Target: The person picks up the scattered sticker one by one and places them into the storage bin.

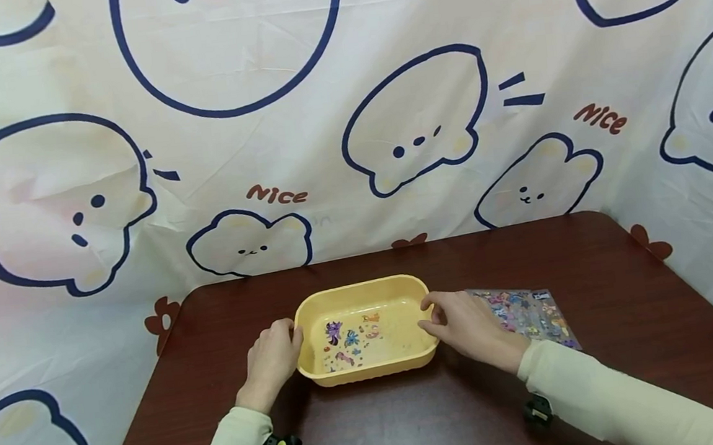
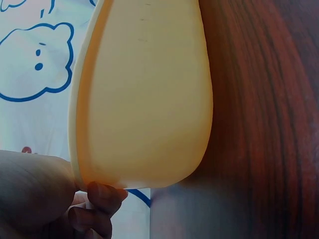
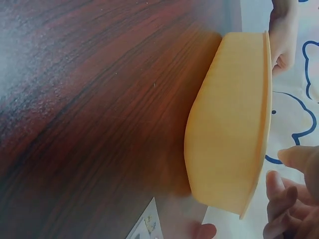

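A yellow plastic basin (image 1: 373, 377), a rounded rectangle, sits on the table. Small colourful cartoon figures (image 1: 350, 338), which look like pony stickers, lie on the left part of its floor. At the basin's left end my left hand (image 1: 273, 362) pinches the rim, thumb on one side and fingers (image 2: 105, 196) curled on the other. My right hand (image 1: 468, 327) is at the right end, thumb and forefinger spread over the rim. In the right wrist view a gap shows between those fingertips (image 3: 274, 181) and the basin wall.
A clear sheet of colourful cartoon stickers (image 1: 532, 314) lies right of the basin, partly behind my right hand. The dark brown wooden table (image 1: 418, 433) ends at the back against a white cloth (image 1: 322, 146) with blue cartoon outlines.
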Action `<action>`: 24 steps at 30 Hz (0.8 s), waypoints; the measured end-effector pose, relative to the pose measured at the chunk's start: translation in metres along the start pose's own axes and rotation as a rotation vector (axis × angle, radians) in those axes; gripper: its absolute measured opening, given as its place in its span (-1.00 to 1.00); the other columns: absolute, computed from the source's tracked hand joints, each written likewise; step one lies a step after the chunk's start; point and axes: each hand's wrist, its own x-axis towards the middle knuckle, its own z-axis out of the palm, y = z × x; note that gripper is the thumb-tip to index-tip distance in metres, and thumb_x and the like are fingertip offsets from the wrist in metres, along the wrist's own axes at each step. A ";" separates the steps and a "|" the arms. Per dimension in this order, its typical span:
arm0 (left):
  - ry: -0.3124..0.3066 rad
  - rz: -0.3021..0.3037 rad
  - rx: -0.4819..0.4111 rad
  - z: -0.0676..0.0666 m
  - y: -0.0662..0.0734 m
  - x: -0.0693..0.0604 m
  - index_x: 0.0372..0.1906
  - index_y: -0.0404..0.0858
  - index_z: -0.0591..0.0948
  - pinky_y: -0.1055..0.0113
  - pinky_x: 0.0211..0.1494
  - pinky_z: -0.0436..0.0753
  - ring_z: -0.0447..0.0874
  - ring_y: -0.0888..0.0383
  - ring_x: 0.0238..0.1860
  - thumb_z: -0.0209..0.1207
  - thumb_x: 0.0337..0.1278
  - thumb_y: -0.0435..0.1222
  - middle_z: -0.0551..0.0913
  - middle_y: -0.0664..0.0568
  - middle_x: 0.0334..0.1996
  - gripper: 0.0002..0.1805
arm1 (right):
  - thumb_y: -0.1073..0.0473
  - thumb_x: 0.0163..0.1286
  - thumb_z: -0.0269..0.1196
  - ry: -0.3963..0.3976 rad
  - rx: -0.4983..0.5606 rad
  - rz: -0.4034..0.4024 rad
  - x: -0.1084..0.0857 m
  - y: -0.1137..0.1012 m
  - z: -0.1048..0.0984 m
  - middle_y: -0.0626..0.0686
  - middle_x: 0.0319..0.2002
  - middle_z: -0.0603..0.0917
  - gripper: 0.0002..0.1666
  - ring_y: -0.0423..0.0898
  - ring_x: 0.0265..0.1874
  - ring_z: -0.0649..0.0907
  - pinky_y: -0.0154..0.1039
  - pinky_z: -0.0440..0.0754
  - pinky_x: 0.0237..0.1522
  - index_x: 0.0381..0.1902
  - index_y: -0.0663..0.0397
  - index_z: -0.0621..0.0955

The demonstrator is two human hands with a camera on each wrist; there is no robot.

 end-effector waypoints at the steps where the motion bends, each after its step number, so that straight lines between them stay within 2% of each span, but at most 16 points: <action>1: -0.001 0.000 0.000 0.000 0.000 0.000 0.02 -0.38 0.66 0.22 -0.49 0.46 0.54 0.10 -0.54 0.08 0.45 -0.19 0.72 -0.14 -0.37 -0.65 | -0.01 0.26 0.45 0.004 0.004 -0.005 -0.001 0.000 -0.001 -0.17 -0.57 0.55 -0.69 -0.23 -0.65 0.46 -0.33 0.38 -0.60 -0.12 0.00 0.71; 6: 0.001 0.000 -0.002 -0.001 0.001 -0.001 0.00 -0.37 0.67 0.23 -0.50 0.45 0.54 0.10 -0.55 0.08 0.45 -0.19 0.70 -0.13 -0.40 -0.67 | 0.00 0.28 0.44 0.034 0.014 -0.040 -0.003 0.002 -0.002 -0.19 -0.58 0.55 -0.75 -0.25 -0.65 0.44 -0.35 0.35 -0.61 -0.18 -0.02 0.71; 13: 0.005 0.002 -0.005 -0.001 0.002 -0.002 -0.03 -0.37 0.67 0.23 -0.50 0.44 0.53 0.10 -0.55 0.08 0.45 -0.20 0.69 -0.11 -0.43 -0.68 | 0.01 0.30 0.42 0.043 0.031 -0.048 -0.006 0.005 -0.006 -0.18 -0.56 0.56 -0.76 -0.26 -0.61 0.44 -0.37 0.34 -0.58 -0.18 -0.01 0.71; 16: 0.010 0.004 -0.005 -0.002 0.003 -0.002 -0.03 -0.38 0.67 0.21 -0.49 0.46 0.54 0.10 -0.54 0.09 0.45 -0.21 0.71 -0.13 -0.40 -0.68 | 0.01 0.31 0.40 0.059 0.029 -0.066 -0.007 0.007 -0.008 -0.20 -0.56 0.56 -0.76 -0.28 -0.62 0.44 -0.38 0.35 -0.57 -0.17 0.02 0.72; 20: 0.013 0.000 -0.005 -0.002 0.003 -0.002 0.02 -0.40 0.66 0.19 -0.46 0.51 0.57 0.09 -0.51 0.09 0.44 -0.21 0.74 -0.17 -0.33 -0.66 | 0.01 0.34 0.38 0.049 0.047 -0.064 -0.009 0.010 -0.011 -0.21 -0.57 0.56 -0.75 -0.31 -0.72 0.48 -0.37 0.37 -0.62 -0.14 0.03 0.72; 24: 0.008 -0.003 -0.003 -0.002 0.003 -0.002 0.07 -0.42 0.65 0.14 -0.41 0.56 0.60 0.08 -0.47 0.10 0.44 -0.20 0.75 -0.21 -0.25 -0.63 | 0.01 0.34 0.38 0.057 0.034 -0.057 -0.009 0.014 -0.013 -0.22 -0.60 0.54 -0.82 -0.32 -0.75 0.47 -0.35 0.35 -0.67 -0.20 -0.05 0.71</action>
